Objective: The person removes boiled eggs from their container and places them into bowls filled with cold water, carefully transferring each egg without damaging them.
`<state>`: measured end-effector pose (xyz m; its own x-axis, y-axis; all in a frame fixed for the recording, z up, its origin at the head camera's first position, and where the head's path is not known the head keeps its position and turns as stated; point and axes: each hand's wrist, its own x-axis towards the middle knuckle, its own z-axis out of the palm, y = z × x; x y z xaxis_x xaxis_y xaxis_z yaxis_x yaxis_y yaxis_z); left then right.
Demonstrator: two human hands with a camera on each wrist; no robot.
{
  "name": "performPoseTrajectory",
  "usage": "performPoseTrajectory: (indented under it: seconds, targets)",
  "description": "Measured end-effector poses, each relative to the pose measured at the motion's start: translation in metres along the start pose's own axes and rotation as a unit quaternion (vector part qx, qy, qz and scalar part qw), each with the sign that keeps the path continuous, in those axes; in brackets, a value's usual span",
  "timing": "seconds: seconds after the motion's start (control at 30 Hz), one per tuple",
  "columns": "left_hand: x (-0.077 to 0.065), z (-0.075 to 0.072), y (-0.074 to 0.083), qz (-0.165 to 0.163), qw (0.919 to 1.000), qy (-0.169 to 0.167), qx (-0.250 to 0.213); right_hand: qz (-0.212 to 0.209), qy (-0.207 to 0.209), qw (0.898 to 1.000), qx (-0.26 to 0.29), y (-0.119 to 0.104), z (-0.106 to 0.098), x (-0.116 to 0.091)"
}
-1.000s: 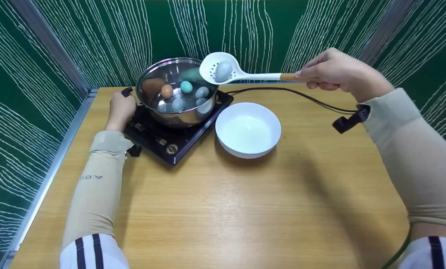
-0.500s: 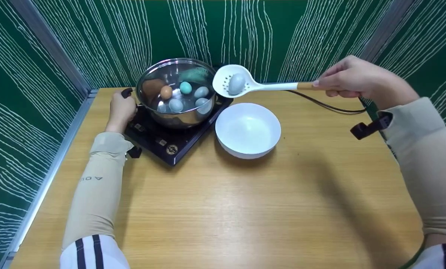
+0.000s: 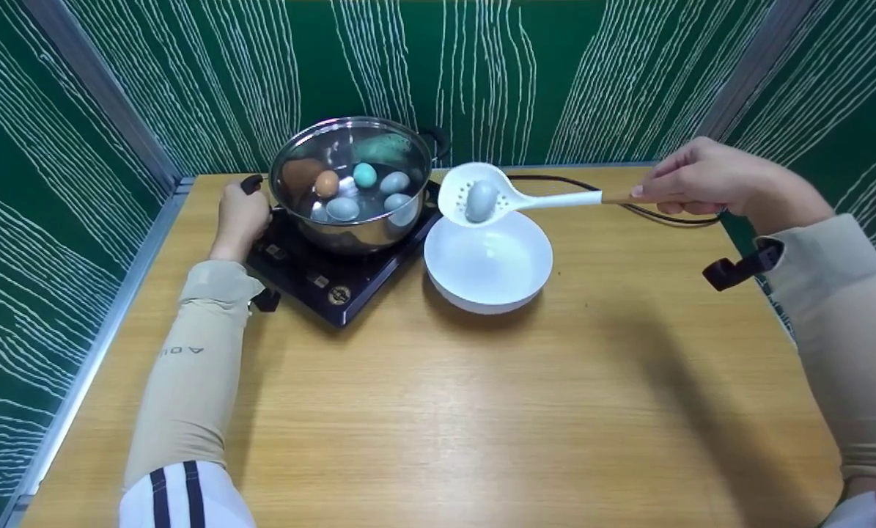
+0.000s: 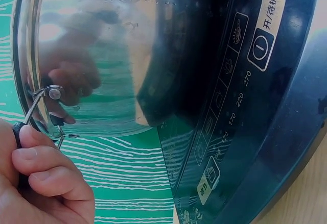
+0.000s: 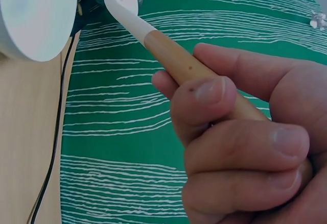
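Note:
My left hand [image 3: 241, 218] grips the black side handle [image 4: 21, 147] of a steel pot [image 3: 350, 236] at the left. Inside the pot lie a brown egg [image 3: 327, 184], a turquoise egg [image 3: 365, 174] and several pale blue eggs [image 3: 343, 209]. With curled fingers, my right hand [image 3: 723, 180] holds the wooden handle [image 5: 179, 58] of a white slotted spoon [image 3: 562, 199]. One pale blue egg [image 3: 481, 201] rests in the spoon's head, which overlaps the far rim of a white bowl [image 3: 487, 275] in the head view.
The pot stands on a black induction cooker [image 3: 302, 282] with printed controls. A dark power cable [image 3: 555, 178] runs along the back of the wooden table [image 3: 438, 411]. Green walls [image 3: 481, 81] with white lines enclose the table's back and sides.
The right hand has carried the spoon and its egg from over the pot's right rim rightward and nearer, to the bowl's far rim. The left hand has stayed on the handle.

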<state>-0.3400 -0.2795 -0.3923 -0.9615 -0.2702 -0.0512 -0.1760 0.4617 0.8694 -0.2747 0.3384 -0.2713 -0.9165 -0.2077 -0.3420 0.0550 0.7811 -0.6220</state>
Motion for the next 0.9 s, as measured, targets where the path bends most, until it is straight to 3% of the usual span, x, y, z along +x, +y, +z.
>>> performPoseTrajectory:
  seconds: [0.17, 0.4, 0.9]
  targets:
    - [0.000, 0.001, 0.000, 0.001, 1.0000, 0.001, 0.002, 0.015, -0.016, 1.000, -0.011, 0.010, 0.004, 0.003]
    - [0.000, 0.001, 0.000, 0.039, 0.9985, 0.028, 0.026, 0.017, -0.044, 0.998, -0.040, 0.016, 0.017, 0.010]
    - [-0.003, 0.001, -0.001, 0.017, 0.9994, 0.018, 0.024, 0.006, -0.037, 0.996, -0.080, 0.010, 0.041, 0.013]
